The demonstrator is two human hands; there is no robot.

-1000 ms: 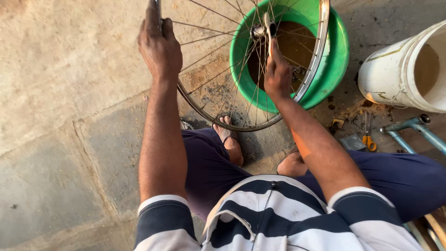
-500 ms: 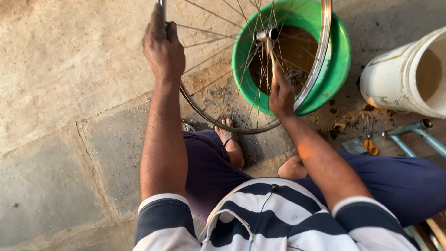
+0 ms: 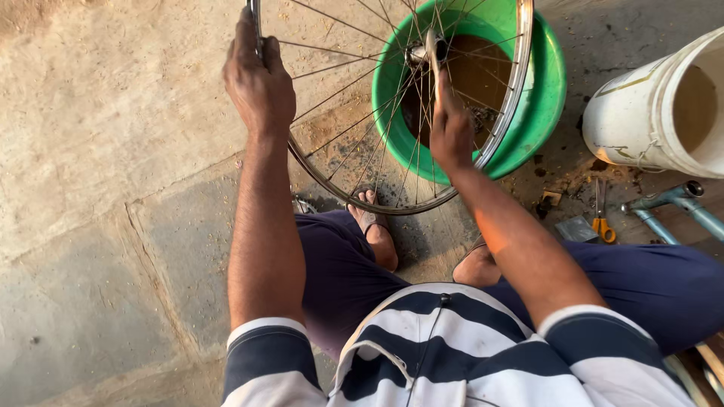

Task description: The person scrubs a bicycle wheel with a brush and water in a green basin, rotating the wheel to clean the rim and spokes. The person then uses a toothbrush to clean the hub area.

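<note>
wheel (image 3: 354, 162) upright over green tub (image 3: 547, 98) edge | left hand (image 3: 258, 83) closed on rim | right hand (image 3: 450, 128) grips tool (image 3: 433, 56) at hub | bare floor (image 3: 113, 151) left, white bucket (image 3: 656, 105) near right

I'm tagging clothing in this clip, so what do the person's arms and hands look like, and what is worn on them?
Both arms are bare from the upper arm down. Each short sleeve is striped navy and white, ending in a white band with a thin dark line: left sleeve, right sleeve. The left hand and right hand wear no gloves; no watch, ring or bracelet shows.
</note>
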